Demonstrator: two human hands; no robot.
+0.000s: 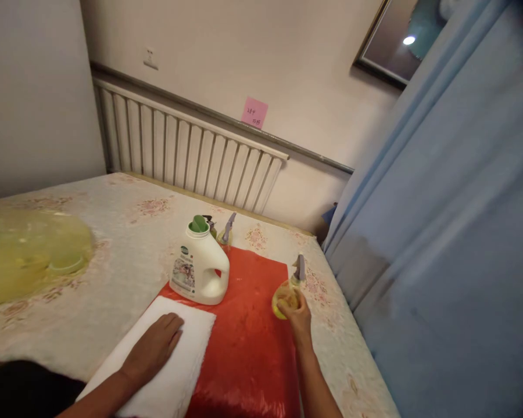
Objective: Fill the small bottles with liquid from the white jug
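Note:
My right hand [297, 318] grips a clear spray bottle [281, 295] with yellow contents and a grey trigger head, at the right edge of a shiny red sheet [248, 325]. On a folded white towel [187, 348] at the sheet's left rests my left hand [168, 332], palm down, its fingers lying loosely on the cloth. Between and beyond the hands stands a large white jug [200, 270] with a printed label, a side handle and a green spout at its neck. Partly hidden behind it are a second grey-headed spray bottle [227, 232] and a dark-topped bottle [211, 225].
A flower-patterned cover [126, 244] spreads under everything. At the left lies a bulky, see-through yellow plastic object [35, 255]. A white radiator [183, 148] runs along the back wall, with a pink note [255, 112] above. Blue curtains [453, 232] hang at the right.

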